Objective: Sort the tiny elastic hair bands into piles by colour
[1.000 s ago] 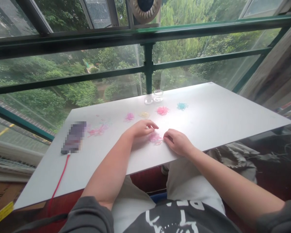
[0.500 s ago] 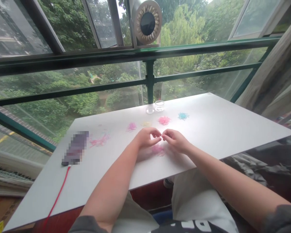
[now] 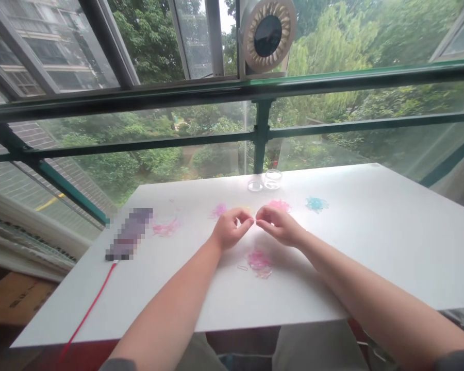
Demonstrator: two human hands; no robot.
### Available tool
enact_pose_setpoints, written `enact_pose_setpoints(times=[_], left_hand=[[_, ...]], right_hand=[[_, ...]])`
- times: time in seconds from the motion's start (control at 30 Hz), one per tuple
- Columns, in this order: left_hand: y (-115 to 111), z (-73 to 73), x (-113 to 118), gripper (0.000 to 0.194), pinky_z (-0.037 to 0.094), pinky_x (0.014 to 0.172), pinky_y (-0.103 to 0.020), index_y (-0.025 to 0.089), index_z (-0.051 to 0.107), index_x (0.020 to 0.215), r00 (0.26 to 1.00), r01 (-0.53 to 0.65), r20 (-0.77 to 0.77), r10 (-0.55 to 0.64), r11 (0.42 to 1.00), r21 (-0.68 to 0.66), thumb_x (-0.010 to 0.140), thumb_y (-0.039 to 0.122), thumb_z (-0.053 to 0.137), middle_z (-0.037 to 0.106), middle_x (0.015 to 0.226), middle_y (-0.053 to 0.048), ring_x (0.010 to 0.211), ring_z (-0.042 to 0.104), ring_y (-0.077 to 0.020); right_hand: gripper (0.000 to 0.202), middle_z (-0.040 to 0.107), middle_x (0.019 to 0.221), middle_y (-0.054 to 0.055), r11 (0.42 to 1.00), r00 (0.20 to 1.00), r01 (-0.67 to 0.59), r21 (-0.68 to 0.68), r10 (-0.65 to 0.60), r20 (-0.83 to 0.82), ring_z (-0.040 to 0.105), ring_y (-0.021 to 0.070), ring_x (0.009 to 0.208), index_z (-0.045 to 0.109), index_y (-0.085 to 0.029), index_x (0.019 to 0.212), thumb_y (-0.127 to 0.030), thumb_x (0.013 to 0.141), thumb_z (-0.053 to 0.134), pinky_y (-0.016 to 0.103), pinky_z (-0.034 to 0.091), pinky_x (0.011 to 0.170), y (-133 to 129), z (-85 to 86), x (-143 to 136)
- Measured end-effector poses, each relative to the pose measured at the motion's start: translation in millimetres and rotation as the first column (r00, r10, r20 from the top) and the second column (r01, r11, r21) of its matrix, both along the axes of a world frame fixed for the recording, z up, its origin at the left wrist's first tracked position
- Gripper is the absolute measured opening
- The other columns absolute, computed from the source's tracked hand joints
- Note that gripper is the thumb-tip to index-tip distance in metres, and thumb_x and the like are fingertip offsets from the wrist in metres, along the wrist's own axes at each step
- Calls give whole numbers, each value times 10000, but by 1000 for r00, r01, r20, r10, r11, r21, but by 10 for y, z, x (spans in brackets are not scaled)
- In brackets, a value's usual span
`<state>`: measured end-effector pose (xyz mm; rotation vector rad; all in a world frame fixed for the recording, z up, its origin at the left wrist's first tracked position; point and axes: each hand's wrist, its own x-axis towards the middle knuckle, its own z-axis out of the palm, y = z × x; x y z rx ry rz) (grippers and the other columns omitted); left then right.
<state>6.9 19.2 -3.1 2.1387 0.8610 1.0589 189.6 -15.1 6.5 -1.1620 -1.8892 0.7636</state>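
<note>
Above the middle of the white table (image 3: 351, 242), my left hand (image 3: 232, 226) and my right hand (image 3: 280, 225) face each other, fingertips pinched and nearly touching. Something tiny and pale shows between them, too small to make out. Below the hands lies a pile of pink clips (image 3: 259, 262), with a single clip (image 3: 242, 267) at its left. Just behind the hands are a purple pile (image 3: 218, 210), a partly hidden yellow pile (image 3: 246, 210) and a pink-red pile (image 3: 279, 205). A blue pile (image 3: 317, 204) sits farther right, and a loose pink pile (image 3: 166, 227) lies to the left.
Two clear round containers, a low one (image 3: 255, 186) and a taller one (image 3: 273, 179), stand at the table's back edge. At the left lies a blurred phone-like object (image 3: 129, 234) with a red cable (image 3: 95, 304). A green railing (image 3: 261, 134) runs behind the table.
The view has shifted, so the table appears lower. My hands have moved back from the near pink pile, which now shows fully, and their fingertips have come into a tighter pinch.
</note>
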Motion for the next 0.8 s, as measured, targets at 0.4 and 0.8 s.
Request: enact_pose_setpoints(times=[0.4,0.8], left_hand=[[-53,16,12,145,392,588,-234,151,667,803,999,5,-38,-7,999,-46,784,280,603,668,745,-33,660,565,-107],[-54,22,43,92,396,609,-230,158,639,720,998,40,-50,-42,998,-49,762,222,589,643,702,-13,664,561,-104]], right_hand=[[162,510,605,-17,996,949,-27,-89,-2,-315,451,99,525,532,-176,734,-317,802,574,239,364,503,-26,-77,19],[211,488,576,-30,983,894,-110,-149,32,-446,415,94,506,525,-182,689,-353,755,629,246,325,497,14,-110,34]])
